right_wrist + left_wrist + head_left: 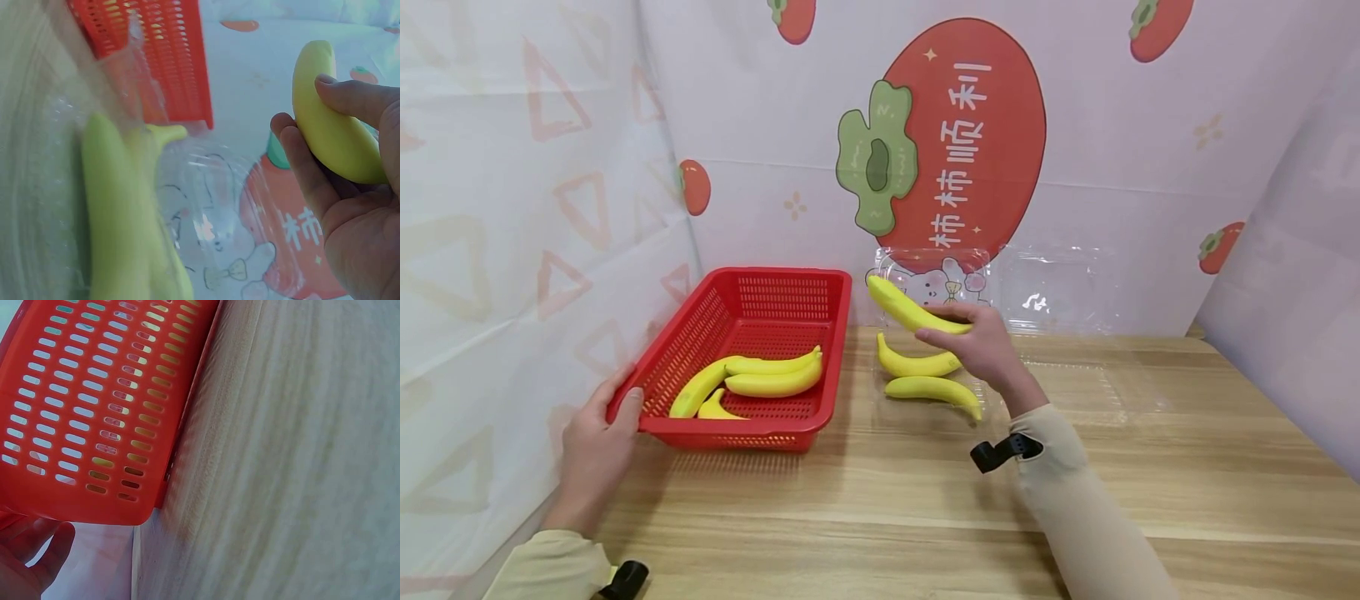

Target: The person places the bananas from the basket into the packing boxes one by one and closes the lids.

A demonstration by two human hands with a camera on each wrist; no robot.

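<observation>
My right hand [981, 346] grips a yellow banana [910, 310] between thumb and fingers, raised above a clear plastic box [887, 258]. Two more bananas lie in that box, an upper banana [917, 362] and a lower banana [934, 390]. In the right wrist view the held banana [331, 119] stands nearly upright in the hand. My left hand [598, 450] holds the near left corner of a red plastic basket [842, 350], its thumb over the rim. Several bananas [775, 379] lie inside the basket. The left wrist view shows the basket's slotted wall [94, 412] beside the fingers.
The box's clear lid [1067, 392] spreads out to the right on the wooden table [880, 517]. A printed cloth wall [760, 225] rises right behind the basket and box, and another cloth wall [497, 333] borders the left side.
</observation>
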